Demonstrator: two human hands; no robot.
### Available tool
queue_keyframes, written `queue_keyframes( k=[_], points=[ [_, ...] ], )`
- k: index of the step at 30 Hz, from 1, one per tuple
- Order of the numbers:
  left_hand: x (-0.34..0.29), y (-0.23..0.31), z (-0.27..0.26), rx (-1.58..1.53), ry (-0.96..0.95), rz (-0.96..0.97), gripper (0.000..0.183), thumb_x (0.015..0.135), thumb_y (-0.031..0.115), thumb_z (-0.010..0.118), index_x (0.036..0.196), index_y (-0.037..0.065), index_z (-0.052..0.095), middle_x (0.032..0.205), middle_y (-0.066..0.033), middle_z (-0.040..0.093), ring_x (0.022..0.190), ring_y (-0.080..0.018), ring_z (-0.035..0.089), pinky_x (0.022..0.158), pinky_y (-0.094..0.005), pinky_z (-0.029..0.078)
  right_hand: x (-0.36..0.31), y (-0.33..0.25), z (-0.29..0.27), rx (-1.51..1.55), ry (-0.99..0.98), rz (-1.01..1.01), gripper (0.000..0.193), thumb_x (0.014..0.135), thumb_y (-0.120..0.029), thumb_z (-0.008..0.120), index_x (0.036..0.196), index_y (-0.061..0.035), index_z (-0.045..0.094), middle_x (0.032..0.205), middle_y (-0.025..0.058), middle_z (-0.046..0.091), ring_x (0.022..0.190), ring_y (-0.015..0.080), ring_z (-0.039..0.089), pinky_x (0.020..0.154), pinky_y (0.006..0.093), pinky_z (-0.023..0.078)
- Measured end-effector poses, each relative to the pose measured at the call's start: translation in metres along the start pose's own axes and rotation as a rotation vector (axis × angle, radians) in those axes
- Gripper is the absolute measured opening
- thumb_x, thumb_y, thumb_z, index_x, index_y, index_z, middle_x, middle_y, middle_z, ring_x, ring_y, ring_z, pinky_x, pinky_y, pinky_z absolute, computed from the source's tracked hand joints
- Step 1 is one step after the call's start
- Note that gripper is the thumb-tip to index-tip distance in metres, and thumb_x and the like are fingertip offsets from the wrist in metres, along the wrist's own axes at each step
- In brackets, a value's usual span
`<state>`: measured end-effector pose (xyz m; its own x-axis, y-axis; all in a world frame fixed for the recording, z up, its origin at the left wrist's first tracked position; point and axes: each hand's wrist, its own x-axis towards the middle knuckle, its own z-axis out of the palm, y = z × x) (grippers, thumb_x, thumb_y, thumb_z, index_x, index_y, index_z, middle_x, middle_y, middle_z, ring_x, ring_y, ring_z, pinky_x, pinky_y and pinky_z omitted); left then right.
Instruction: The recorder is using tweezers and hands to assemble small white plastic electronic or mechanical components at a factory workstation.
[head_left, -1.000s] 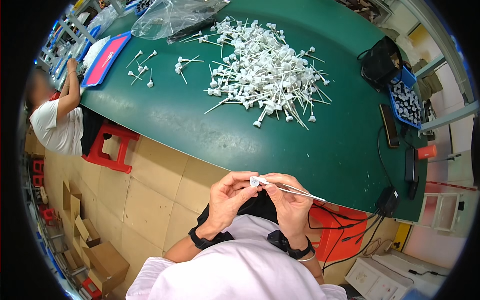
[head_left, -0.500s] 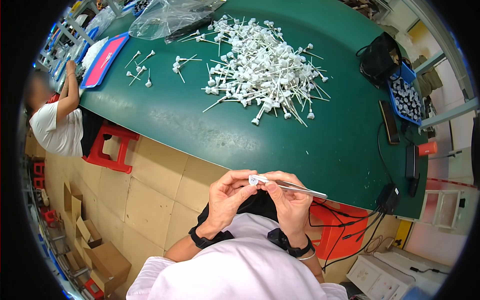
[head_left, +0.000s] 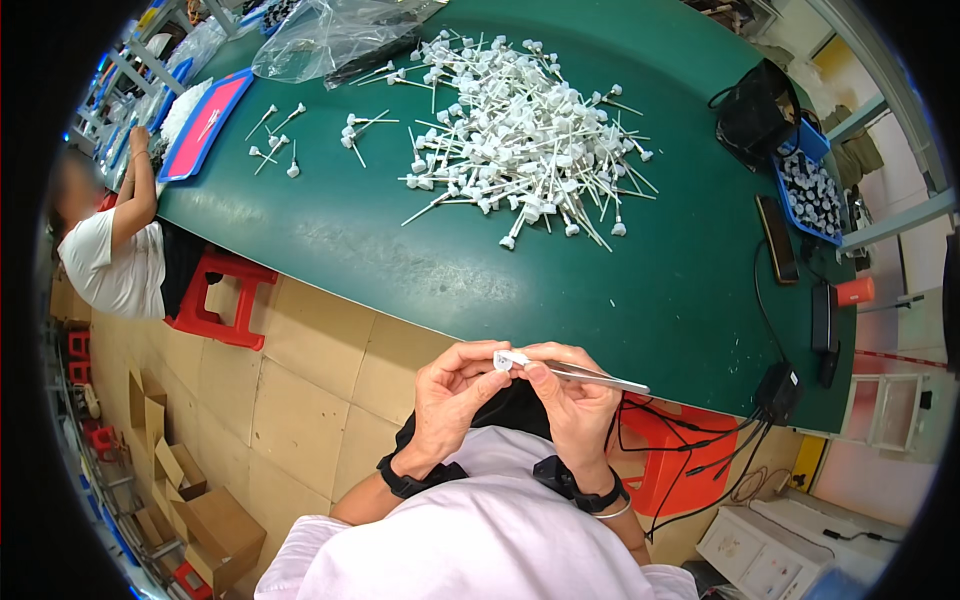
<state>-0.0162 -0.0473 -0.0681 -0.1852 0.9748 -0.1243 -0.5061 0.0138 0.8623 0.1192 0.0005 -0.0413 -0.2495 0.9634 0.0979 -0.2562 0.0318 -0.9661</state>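
Observation:
Just off the table's front edge, my left hand (head_left: 450, 398) is closed, pinching a small white plastic part (head_left: 503, 360) with a round cup-like head between thumb and fingers. Metal tweezers (head_left: 608, 380) lie in my right hand (head_left: 580, 408), which is closed round them; their broad end sticks out to the right. The tweezers' tips are by the white part, hidden by fingers, so I cannot tell if they touch it. Beyond my hands, a large heap of white plastic pieces with thin stems (head_left: 530, 130) is spread on the green table (head_left: 400, 235).
Several loose white pieces (head_left: 280, 140) lie left of the heap, near a blue-rimmed pink tray (head_left: 202, 130). A co-worker (head_left: 115, 240) sits at far left. At right are a black bag (head_left: 758, 115), a blue bin of parts (head_left: 810, 195), a phone (head_left: 776, 240) and cables (head_left: 700, 440).
Both hands keep their hold on the white part and the tweezers. The view has shifted very slightly; nothing else has visibly moved.

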Motion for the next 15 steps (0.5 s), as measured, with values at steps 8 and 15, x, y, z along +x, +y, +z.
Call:
queue_keyframes(
  k=[8, 15],
  points=[
    [0.0009, 0.0029, 0.0038, -0.03, 0.018, -0.001, 0.03, 0.086, 0.001, 0.067, 0.114, -0.005, 0.059, 0.105, -0.0128, 0.067, 0.093, -0.016, 0.066, 0.083, -0.0282, 0.055, 0.0003, 0.0009, -0.0003, 0.052, 0.004, 0.029, 0.015, 0.09, -0.003, 0.064, 0.103, 0.0045, 0.064, 0.095, 0.008, 0.068, 0.085, 0.012, 0.065, 0.077, 0.0238, 0.054],
    [0.0011, 0.003, 0.0029, -0.031, 0.01, -0.003, 0.03, 0.087, 0.002, 0.067, 0.115, -0.005, 0.059, 0.105, -0.0134, 0.067, 0.093, -0.0165, 0.066, 0.083, -0.0287, 0.054, -0.0009, 0.0038, -0.0012, 0.088, 0.004, 0.048, 0.016, 0.091, -0.004, 0.064, 0.105, 0.0048, 0.063, 0.096, 0.0084, 0.067, 0.088, 0.0129, 0.065, 0.08, 0.0248, 0.053]
  ],
)
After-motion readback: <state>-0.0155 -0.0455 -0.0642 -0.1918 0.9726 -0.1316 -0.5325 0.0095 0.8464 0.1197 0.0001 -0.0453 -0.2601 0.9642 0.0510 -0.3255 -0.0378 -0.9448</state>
